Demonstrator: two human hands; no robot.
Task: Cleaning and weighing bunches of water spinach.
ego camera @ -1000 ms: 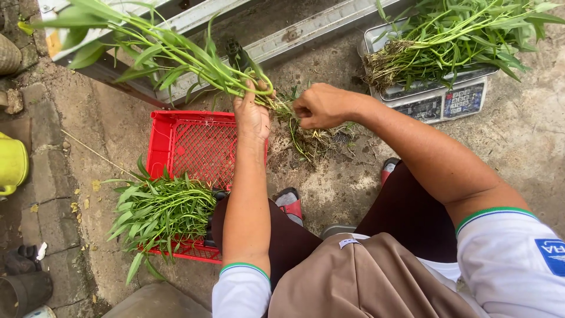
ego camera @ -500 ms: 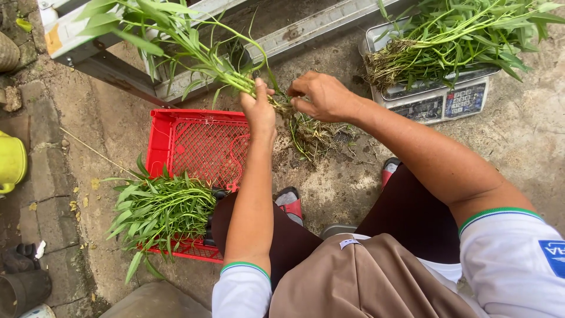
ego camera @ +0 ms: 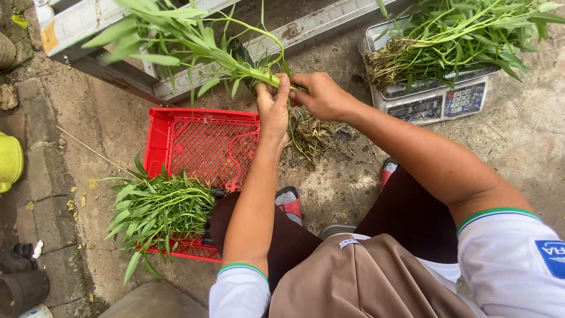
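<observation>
A: State the position of the bunch of green stems point(ego camera: 194, 44) relative to each hand.

B: The left hand point(ego camera: 274, 109) is closed around the stalk ends, thumb uppermost. The leafy length extends up and to the left from that fist, above the ground. The right hand point(ego camera: 321, 95) touches the same stalk ends from the right, fingers curled and pinched on them. The two hands sit just beside each other, almost in contact.

A: Describe the bunch.

B: Long, thin, pale-green stalks with narrow pointed leaves. The stalks converge at the grip and fan out toward the tips.

A: What lies under the hands?

B: A loose heap of trimmings point(ego camera: 318, 135), stringy and brownish-green, on bare concrete floor point(ego camera: 341, 188). The floor is rough, grey and stained.

A: Items to the left?

B: A red plastic crate point(ego camera: 203, 144), rectangular, with a fine mesh base and solid rim. Its near end carries a second pile of leafy greens point(ego camera: 159, 209), laid flat with leaves pointing left and overhanging the rim.

A: Items to the right?

B: A weighing scale point(ego camera: 435, 97) with a metal pan and a keypad face. A heap of greens with pale tangled roots point(ego camera: 453, 35) rests on the pan, roots to the left.

A: Behind the hands?

B: A grey metal rail point(ego camera: 318, 26), running diagonally.
</observation>
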